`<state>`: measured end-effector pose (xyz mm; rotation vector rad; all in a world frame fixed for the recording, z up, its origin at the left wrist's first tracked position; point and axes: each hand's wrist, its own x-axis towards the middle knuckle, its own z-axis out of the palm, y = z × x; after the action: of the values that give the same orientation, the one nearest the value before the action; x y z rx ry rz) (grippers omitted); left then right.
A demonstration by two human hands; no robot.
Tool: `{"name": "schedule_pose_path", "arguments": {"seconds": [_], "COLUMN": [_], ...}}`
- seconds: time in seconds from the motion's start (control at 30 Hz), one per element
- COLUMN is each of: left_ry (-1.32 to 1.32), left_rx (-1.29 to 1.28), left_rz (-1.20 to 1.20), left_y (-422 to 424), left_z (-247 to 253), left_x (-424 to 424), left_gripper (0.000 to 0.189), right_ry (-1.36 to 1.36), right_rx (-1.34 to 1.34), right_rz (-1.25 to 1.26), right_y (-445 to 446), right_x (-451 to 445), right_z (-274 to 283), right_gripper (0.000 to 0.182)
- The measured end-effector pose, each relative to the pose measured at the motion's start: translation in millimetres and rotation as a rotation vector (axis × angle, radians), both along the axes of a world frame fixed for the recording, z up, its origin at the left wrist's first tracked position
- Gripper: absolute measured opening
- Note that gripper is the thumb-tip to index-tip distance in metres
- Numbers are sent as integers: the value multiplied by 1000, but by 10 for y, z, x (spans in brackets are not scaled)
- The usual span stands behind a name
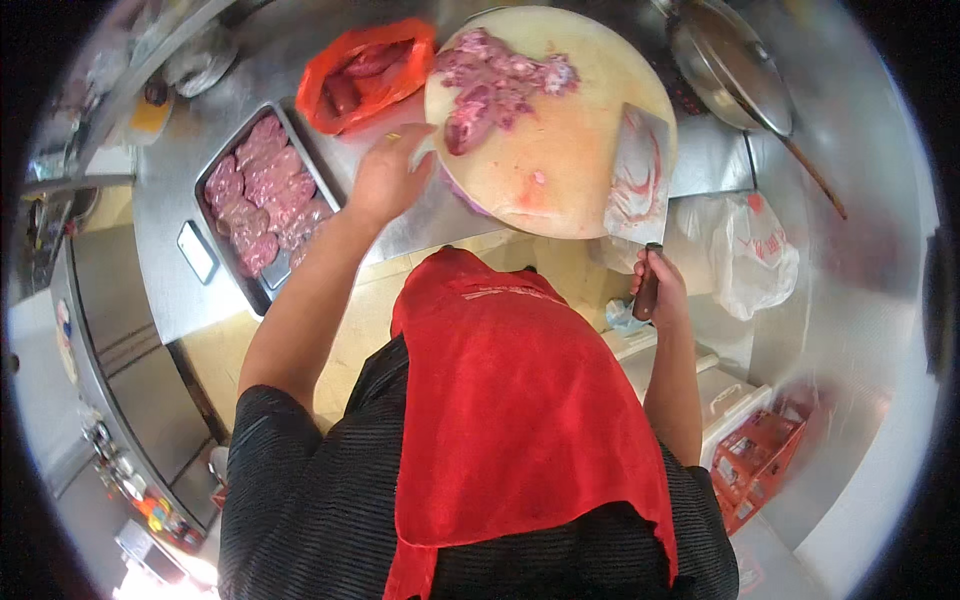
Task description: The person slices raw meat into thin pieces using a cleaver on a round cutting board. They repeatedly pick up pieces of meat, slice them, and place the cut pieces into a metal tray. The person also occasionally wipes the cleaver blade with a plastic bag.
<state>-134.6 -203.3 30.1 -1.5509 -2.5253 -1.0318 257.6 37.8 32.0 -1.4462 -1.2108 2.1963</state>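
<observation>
My right hand grips the dark handle of a broad cleaver, whose blood-smeared blade lies over the right side of a round cutting board. Close to the board's left edge is my left hand, fingers apart, with nothing seen in it. A pile of raw meat trimmings covers the upper left of the board, and a larger piece of raw meat lies at its lower end. Behind my left hand, an open red plastic bag contains dark raw meat. Flattened raw meat pieces fill much of a metal tray.
A phone lies beside the tray on the steel counter. Pans and a thin wooden stick are at upper right. A white plastic bag hangs right of the cleaver, above a red crate.
</observation>
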Motion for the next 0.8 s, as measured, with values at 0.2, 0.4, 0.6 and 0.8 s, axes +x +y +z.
{"name": "schedule_pose_path", "arguments": {"seconds": [0.2, 0.4, 0.6, 0.8], "left_ry": [314, -76, -10, 58], "left_rx": [-565, -524, -257, -317], "left_rz": [71, 93, -460, -218], "left_y": [1122, 1303, 1532, 1464], "left_z": [-57, 579, 926, 339], "left_x": [134, -232, 302, 477], "left_gripper": [25, 29, 32, 41], "right_ry": [-86, -31, 18, 72], "right_rx": [34, 53, 32, 12], "right_rz": [30, 114, 155, 159], "right_y": [-45, 28, 160, 203], "right_x": [217, 375, 472, 500], "right_z": [170, 42, -96, -186], "right_gripper": [22, 18, 19, 14]}}
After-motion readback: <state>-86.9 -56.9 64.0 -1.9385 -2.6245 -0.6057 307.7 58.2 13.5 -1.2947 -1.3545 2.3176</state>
